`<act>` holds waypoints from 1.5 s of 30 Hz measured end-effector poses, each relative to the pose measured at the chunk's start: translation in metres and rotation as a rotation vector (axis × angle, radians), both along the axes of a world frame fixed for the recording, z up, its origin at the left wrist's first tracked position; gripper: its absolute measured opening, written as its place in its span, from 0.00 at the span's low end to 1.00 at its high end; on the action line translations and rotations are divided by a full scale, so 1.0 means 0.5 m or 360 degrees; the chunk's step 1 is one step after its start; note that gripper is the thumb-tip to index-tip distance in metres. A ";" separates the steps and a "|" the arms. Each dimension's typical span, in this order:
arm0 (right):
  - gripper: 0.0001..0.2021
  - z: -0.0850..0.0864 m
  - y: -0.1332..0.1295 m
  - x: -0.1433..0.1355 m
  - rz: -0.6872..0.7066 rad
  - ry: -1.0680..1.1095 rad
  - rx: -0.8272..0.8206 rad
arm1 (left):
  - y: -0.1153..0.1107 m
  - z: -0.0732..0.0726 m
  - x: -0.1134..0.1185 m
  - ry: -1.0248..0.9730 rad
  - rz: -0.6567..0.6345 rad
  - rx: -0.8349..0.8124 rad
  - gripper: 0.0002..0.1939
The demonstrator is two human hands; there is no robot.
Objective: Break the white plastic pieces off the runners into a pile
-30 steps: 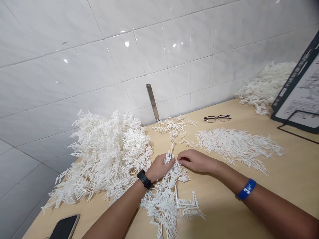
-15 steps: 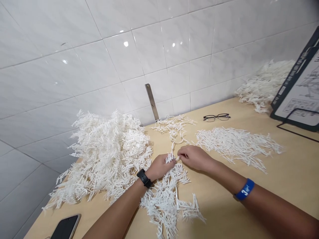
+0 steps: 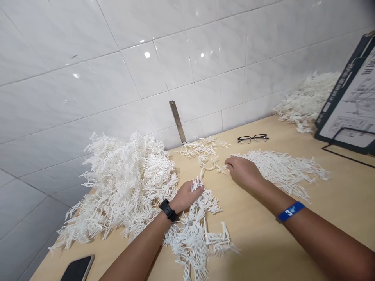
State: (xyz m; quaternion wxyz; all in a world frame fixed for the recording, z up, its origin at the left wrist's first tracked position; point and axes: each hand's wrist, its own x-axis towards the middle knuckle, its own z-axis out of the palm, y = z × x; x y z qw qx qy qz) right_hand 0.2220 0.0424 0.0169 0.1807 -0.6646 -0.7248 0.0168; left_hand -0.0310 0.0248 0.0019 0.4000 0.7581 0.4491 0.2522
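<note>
My left hand (image 3: 187, 196) is closed on a white branched plastic piece (image 3: 197, 183), whose thin prongs stick up between thumb and fingers. Below it, a loose heap of similar white branched pieces (image 3: 191, 236) spreads over the table toward me. My right hand (image 3: 243, 170) is at the left end of a flat pile of thin single white pieces (image 3: 281, 168). Its fingers are pinched together; whether a small piece is between them is hidden. Left of the fingertips, white scraps and curved stems (image 3: 209, 168) lie on the table.
A tall mound of white branched pieces (image 3: 125, 187) stands at the left. Behind are more stems (image 3: 205, 146), eyeglasses (image 3: 253, 138) and a metal bracket (image 3: 177, 121) against the tiled wall. A phone (image 3: 77, 268) lies front left. At the right, a printed board (image 3: 351, 105) stands before another white heap (image 3: 307, 97).
My right hand has moved away from my left, rightward and up, to the edge of the flat pile. My left hand keeps its hold and has barely moved.
</note>
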 end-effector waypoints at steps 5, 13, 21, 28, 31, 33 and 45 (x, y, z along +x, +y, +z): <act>0.16 -0.001 -0.010 -0.015 0.0006 0.0098 0.0126 | 0.000 0.002 0.002 0.0056 0.0000 0.0036 0.19; 0.10 -0.011 -0.043 -0.092 0.0665 0.0761 -0.0080 | -0.005 0.007 0.006 0.0019 -0.0023 0.0142 0.14; 0.16 -0.016 -0.043 -0.089 0.0828 0.0866 -0.0410 | -0.001 0.003 0.006 -0.0013 -0.0013 0.0168 0.13; 0.13 -0.020 -0.046 -0.080 0.1058 0.0820 -0.0620 | 0.002 0.003 0.005 -0.0016 0.0028 0.0106 0.17; 0.13 -0.020 -0.042 -0.079 0.1057 0.0809 -0.0539 | 0.003 -0.001 0.003 0.0034 -0.0010 0.0077 0.20; 0.12 -0.018 -0.040 -0.077 0.1032 0.0775 -0.0494 | 0.003 -0.004 0.001 0.0069 -0.0040 0.0065 0.20; 0.13 0.001 -0.056 -0.101 0.0707 0.0196 -0.0089 | 0.002 -0.002 -0.002 0.0121 -0.0109 0.0099 0.17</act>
